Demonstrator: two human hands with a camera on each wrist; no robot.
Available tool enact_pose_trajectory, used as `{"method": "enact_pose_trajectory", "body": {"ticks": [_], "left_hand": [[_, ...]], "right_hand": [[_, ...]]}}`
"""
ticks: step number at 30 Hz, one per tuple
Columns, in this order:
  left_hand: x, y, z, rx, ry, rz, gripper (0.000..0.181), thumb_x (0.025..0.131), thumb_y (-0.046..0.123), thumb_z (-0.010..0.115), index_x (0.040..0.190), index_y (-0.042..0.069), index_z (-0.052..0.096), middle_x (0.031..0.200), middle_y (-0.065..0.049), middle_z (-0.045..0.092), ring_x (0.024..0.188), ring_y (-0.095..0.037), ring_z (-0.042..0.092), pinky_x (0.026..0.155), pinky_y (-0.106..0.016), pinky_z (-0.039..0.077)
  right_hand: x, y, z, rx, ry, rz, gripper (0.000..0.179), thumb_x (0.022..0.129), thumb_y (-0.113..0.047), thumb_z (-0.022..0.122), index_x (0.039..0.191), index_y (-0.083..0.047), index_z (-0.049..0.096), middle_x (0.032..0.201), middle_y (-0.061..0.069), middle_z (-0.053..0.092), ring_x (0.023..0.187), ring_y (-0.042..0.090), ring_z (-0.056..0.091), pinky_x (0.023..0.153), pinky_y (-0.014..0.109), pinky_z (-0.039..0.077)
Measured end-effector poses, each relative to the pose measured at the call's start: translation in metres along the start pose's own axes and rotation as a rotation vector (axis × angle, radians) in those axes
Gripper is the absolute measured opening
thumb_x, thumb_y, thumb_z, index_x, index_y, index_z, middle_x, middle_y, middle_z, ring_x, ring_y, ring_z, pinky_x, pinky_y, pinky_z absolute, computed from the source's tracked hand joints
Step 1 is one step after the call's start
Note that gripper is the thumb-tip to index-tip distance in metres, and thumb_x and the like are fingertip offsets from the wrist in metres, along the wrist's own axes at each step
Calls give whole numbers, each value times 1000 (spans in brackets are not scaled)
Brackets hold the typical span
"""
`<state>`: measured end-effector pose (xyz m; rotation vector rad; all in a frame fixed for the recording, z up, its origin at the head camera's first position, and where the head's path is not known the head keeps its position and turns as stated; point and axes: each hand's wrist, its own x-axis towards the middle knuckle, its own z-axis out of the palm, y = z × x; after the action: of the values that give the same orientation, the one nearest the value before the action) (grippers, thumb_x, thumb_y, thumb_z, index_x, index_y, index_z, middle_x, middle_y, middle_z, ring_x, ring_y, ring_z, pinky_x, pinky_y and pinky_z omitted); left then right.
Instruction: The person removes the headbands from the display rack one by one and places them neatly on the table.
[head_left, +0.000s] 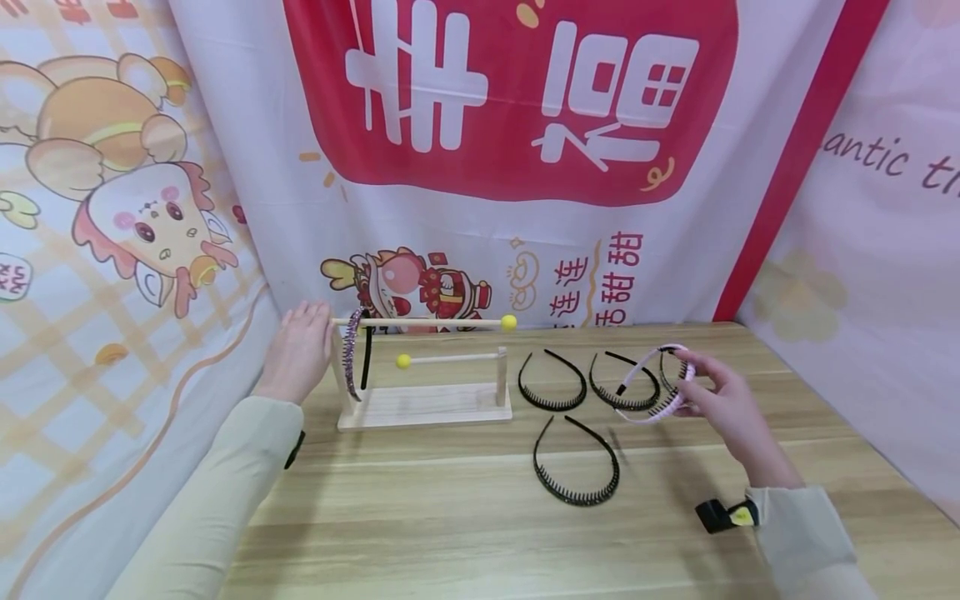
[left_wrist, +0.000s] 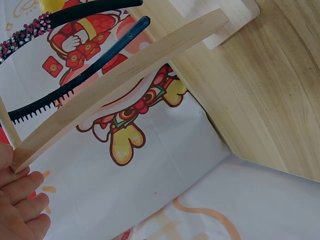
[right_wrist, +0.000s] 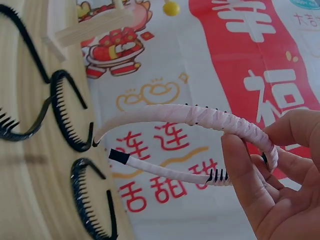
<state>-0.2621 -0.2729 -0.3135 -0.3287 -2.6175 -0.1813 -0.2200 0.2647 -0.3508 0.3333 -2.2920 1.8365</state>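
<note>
Between thumb and fingers my right hand (head_left: 723, 408) pinches a pale pink headband (right_wrist: 170, 115), held up above the table's right side. Its black comb teeth and one dark end tip show in the right wrist view. My left hand (head_left: 298, 346) grips the top of the left post (left_wrist: 120, 80) of a wooden headband rack (head_left: 427, 404). From the rack's upper rod, near that post, hangs a black headband with glittery purple-pink beading (head_left: 349, 354). Black toothed headbands lie on the table right of the rack, one (head_left: 553, 404) nearest to it and another (head_left: 577, 498) further forward.
Another black headband (head_left: 626, 406) lies partly behind the pink one. The rack's two rods end in yellow balls (head_left: 508, 322). A printed cloth (head_left: 525, 183) hangs along the back of the wooden table (head_left: 420, 517), with more printed cloth on both sides.
</note>
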Motion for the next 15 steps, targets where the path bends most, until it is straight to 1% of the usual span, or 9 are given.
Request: {"method": "enact_pose_trajectory", "body": {"ticks": [3, 8, 10, 13, 15], "left_hand": [[0, 0, -1, -1, -1, -4, 40, 97, 9, 41, 129, -14, 39, 131, -33, 39, 124, -48, 31, 108, -52, 15], [-1, 0, -1, -6, -6, -9, 40, 97, 10, 41, 130, -14, 38, 132, -33, 39, 124, -48, 31, 109, -51, 14], [0, 0, -2, -8, -10, -11, 40, 97, 10, 40, 130, -14, 38, 132, -33, 38, 125, -48, 30, 109, -51, 13], [0, 0, -1, -9, -14, -12, 40, 98, 10, 40, 129, -14, 38, 132, -33, 39, 125, -48, 30, 109, -51, 13], [0, 0, -1, -5, -13, -12, 40, 98, 10, 40, 129, -14, 38, 131, -33, 39, 125, -47, 30, 109, -51, 13]], "right_hand": [[-5, 9, -2, -63, 1, 34, 40, 90, 1, 52, 129, 3, 45, 105, 14, 42, 66, 11, 60, 64, 31, 57], [-13, 22, -7, -103, -7, 71, 39, 89, 2, 51, 127, 5, 45, 106, 21, 43, 68, 12, 60, 66, 35, 57], [-16, 26, -10, -91, -17, 77, 37, 89, 4, 51, 125, 0, 49, 105, 23, 42, 68, 13, 60, 66, 36, 57], [-19, 33, -14, -63, -35, 84, 39, 87, 7, 51, 119, -15, 56, 102, 24, 42, 67, 15, 61, 64, 34, 57], [-21, 36, -18, -56, -50, 91, 42, 86, 8, 50, 113, -24, 57, 97, 22, 43, 67, 16, 61, 62, 35, 57]]}}
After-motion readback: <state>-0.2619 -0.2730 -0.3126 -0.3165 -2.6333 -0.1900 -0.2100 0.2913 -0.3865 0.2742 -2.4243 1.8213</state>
